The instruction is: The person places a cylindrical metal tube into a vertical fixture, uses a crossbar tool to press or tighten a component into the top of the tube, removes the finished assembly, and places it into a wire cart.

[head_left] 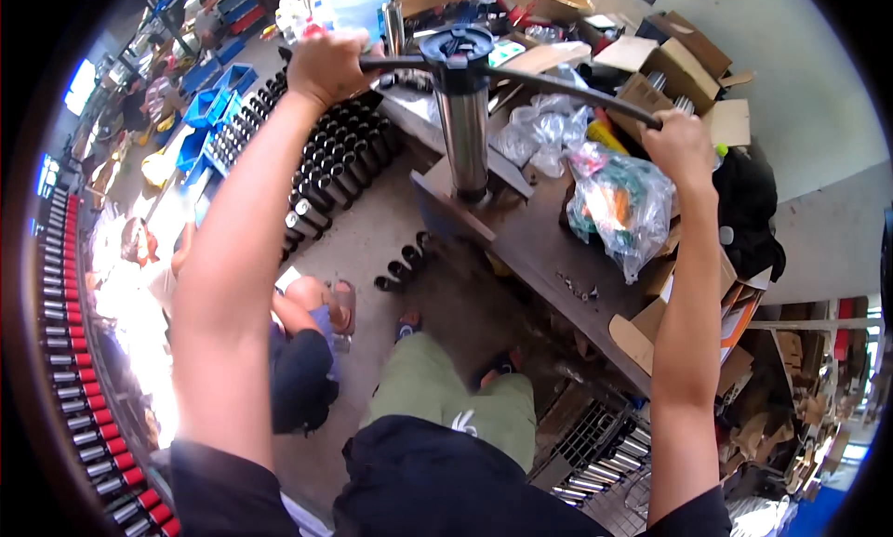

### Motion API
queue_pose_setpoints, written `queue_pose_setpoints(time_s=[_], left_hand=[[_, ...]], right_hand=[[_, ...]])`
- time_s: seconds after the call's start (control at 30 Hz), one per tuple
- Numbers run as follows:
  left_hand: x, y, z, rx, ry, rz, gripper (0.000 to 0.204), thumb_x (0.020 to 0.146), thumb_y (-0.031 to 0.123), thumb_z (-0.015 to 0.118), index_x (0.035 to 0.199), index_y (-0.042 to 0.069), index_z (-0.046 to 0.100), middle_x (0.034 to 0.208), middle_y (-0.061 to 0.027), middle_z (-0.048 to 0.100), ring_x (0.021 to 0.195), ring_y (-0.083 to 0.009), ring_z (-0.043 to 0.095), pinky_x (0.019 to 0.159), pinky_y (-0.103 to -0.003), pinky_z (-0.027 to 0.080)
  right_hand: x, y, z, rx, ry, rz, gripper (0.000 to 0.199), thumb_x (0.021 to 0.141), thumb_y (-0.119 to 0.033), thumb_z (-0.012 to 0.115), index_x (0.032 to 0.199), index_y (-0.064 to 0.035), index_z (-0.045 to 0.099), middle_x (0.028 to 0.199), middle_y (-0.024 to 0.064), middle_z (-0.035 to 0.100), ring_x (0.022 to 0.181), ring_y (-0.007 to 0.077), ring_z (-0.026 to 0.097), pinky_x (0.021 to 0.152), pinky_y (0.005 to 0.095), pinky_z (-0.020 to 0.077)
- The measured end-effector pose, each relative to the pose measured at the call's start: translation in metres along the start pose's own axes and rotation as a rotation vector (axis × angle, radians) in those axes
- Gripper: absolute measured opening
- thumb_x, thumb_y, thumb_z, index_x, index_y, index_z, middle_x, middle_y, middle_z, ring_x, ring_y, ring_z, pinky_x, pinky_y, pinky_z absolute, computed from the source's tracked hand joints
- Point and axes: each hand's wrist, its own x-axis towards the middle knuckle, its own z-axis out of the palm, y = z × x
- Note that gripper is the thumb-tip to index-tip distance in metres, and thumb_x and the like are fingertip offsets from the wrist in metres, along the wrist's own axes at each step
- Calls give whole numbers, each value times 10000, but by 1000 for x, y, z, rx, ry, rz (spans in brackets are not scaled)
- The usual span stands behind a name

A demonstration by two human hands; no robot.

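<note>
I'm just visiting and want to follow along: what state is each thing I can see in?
Left hand: closed around the dark bar
Right hand: closed at the bar's other end
Dark bar: reaching out both sides of the black top
Metal cylinder: upright, under the black top
Plastic bag: filled
Cardboard box: open
Dark tubes: massed in rows

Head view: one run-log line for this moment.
left hand: grips black bar | right hand: grips same bar | silver cylinder: upright, under black fitting
</note>
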Motion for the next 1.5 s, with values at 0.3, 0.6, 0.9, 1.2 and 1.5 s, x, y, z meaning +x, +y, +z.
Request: queue_pose_setpoints(time_s=[0.3, 0.6, 0.9, 1.2, 1.5], left_hand=[[25, -24, 41, -204, 118, 113, 275, 830, 387, 649, 755, 124, 665, 724, -106, 691, 668, -322, 707, 635, -445, 571], [83, -24, 130, -491, 301, 399, 167, 827, 322, 682, 793, 165, 636, 752, -99, 698, 724, -321, 712, 621, -452, 563], [108, 11, 131, -805, 408, 604, 210, 794, 253, 716, 737, 119, 565, 728, -119, 628, 687, -348, 655, 611, -462, 506], [11, 44, 19, -364, 131, 667, 304, 837, 262, 632, 1042, 45, 578, 1055, -180, 604, 1031, -394, 566, 907, -541, 415], [54, 202, 23, 603, -1088, 834, 536, 776, 453, 816, 1196, 133, 724, 1166, -38, 722, 1104, -236, 669, 834, -452, 507]], right_hand=[[-58, -47, -27, -63, -70, 322, 309, 859, -398, 695, 999, -140, 792, 1029, 181, 729, 983, 391, 692, 892, 464, 551], [-158, -112, -34, -301, 158, 514, 462, 906, -527, 631, 1110, -127, 739, 1116, 136, 707, 1072, 364, 663, 933, 488, 535], [-209, -182, -74, -350, 173, 671, 377, 887, -421, 660, 1092, -109, 712, 1087, 188, 697, 1040, 372, 668, 907, 492, 544], [-189, -158, -86, -14, -17, 583, 187, 800, -280, 687, 754, -115, 762, 719, 107, 719, 708, 281, 723, 714, 427, 539], [-200, -22, -116, 126, 310, 313, 252, 788, -285, 745, 619, -110, 679, 638, 71, 654, 637, 274, 652, 595, 400, 489]])
